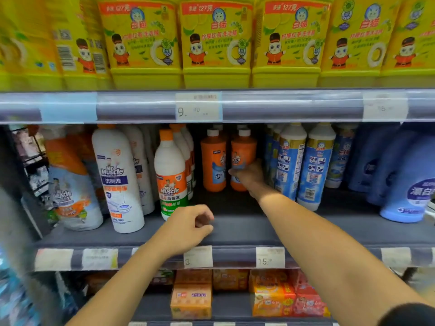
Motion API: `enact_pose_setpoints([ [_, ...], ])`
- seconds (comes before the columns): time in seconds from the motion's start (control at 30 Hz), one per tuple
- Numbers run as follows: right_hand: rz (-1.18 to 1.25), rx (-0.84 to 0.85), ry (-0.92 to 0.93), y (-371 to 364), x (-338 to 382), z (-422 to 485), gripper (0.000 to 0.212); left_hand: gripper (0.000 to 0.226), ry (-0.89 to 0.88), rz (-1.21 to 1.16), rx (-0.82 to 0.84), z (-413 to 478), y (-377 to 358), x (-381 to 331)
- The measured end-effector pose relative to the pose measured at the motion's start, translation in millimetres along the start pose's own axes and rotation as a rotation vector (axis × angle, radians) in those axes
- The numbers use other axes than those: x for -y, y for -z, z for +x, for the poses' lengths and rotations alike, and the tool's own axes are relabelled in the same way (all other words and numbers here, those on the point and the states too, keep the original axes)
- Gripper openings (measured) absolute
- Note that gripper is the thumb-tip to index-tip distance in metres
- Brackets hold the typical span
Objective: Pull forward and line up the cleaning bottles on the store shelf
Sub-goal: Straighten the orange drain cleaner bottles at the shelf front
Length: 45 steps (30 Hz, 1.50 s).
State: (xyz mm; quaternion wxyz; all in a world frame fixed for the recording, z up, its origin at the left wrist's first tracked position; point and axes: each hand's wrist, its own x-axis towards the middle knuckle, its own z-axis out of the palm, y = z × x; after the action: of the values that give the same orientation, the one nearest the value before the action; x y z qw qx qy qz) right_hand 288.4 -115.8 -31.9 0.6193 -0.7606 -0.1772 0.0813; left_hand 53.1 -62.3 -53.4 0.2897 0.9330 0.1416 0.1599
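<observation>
Head view: right hand (247, 176) reaches deep into the middle shelf (235, 228) and wraps around the lower part of the right orange bottle (242, 158), one of two orange bottles standing far back; the left orange bottle (213, 161) stands just beside it, untouched. Left hand (188, 228) hovers over the shelf's front edge, fingers loosely curled, holding nothing. To the left, a white bottle with an orange cap (170, 175) and a taller white bottle (117, 180) stand near the front. To the right, two blue-labelled bottles (303, 165) stand side by side. Two readable price tags (270, 257) hang on the edge.
</observation>
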Motion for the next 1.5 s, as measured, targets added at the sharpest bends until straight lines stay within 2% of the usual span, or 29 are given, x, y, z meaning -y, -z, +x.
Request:
enact_pose_setpoints([
  [0.03, 0.004, 0.009, 0.0, 0, -2, 1, 0.066, 0.008, -0.043, 0.072, 0.04, -4, 3, 4],
  [0.17, -0.029, 0.024, 0.053, 3, -1, -1, 0.057, 0.053, -0.167, 0.313, 0.148, -13, 7, 19],
  [0.27, -0.035, 0.053, 0.094, 6, -2, -10, 0.056, 0.066, -0.202, 0.414, 0.148, -14, 6, 27],
  [0.4, 0.031, 0.083, 0.155, 8, -2, -34, 0.061, 0.071, -0.207, 0.401, 0.12, -15, 3, 34],
  [0.5, -0.034, 0.095, 0.189, -4, 7, -54, 0.059, 0.071, -0.204, 0.384, 0.092, -16, 1, 36],
  [0.57, -0.047, 0.114, 0.181, -16, 12, -64, 0.057, 0.073, -0.187, 0.373, 0.082, -16, -1, 36],
  [0.7, -0.11, 0.171, 0.198, -32, 12, -76, 0.065, 0.077, -0.163, 0.38, 0.082, -16, -3, 38],
  [1.0, -0.122, 0.171, 0.173, -26, 2, -74, 0.068, 0.078, -0.15, 0.397, 0.053, -17, -4, 41],
  [1.07, -0.127, 0.249, 0.172, -21, 0, -75, 0.07, 0.077, -0.154, 0.4, 0.048, -17, -5, 42],
  [1.1, -0.138, 0.324, 0.162, -16, -2, -74, 0.065, 0.077, -0.158, 0.399, 0.045, -17, -5, 43],
  [1.17, -0.074, 0.416, 0.086, -3, -1, -67, 0.04, 0.079, -0.162, 0.395, 0.039, -18, -6, 44],
  [1.2, -0.01, 0.352, 0.019, 2, 2, -60, 0.031, 0.08, -0.163, 0.392, 0.034, -18, -6, 45],
  [1.27, 0.061, 0.067, -0.06, 8, 7, -38, 0.025, 0.08, -0.162, 0.387, 0.022, -17, -7, 45],
  [1.33, 0.033, -0.116, 0.002, 6, 13, -14, 0.02, 0.08, -0.157, 0.394, 0.022, -17, -8, 45],
  [1.4, -0.045, -0.158, 0.027, -2, 16, 5, 0.021, 0.081, -0.148, 0.407, 0.022, -18, -8, 45],
  [1.5, -0.01, -0.085, -0.042, -15, 16, 29, 0.055, 0.081, -0.143, 0.411, 0.029, -18, -8, 47],
])
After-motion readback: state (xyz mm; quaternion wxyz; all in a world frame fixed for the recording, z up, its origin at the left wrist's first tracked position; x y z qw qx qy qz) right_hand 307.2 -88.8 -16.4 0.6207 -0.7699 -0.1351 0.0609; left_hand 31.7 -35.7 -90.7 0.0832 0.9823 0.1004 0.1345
